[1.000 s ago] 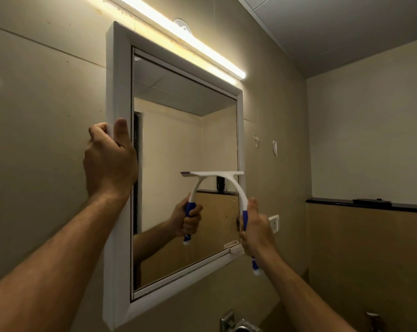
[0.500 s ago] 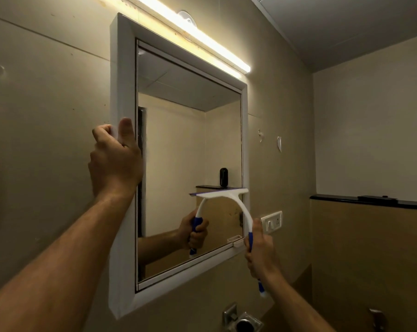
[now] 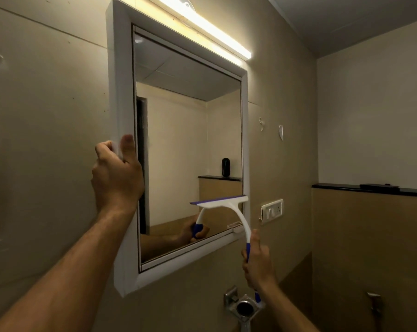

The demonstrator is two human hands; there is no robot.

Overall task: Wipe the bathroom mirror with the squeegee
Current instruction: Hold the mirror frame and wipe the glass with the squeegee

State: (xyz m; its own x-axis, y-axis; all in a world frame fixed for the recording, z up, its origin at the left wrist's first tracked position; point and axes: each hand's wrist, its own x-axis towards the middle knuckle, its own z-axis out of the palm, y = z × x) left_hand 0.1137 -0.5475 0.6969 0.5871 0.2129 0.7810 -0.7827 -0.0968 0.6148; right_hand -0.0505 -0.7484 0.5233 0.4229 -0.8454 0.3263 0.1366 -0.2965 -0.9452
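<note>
Left hand [image 3: 117,180] grips white mirror frame [image 3: 121,97]; right hand [image 3: 257,262] clasps curved squeegee [image 3: 229,204], blade seemingly on glass

Lit tube light [image 3: 210,29], wall switch [image 3: 272,210], black ledge [image 3: 346,188].

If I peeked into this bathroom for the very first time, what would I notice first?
Probably the bright light bar glowing along the top of the white-framed mirror on the wall. Next, the white and blue squeegee pressed against the lower right part of the glass, its handle in the right hand. The left hand holds the frame's left edge.
</note>
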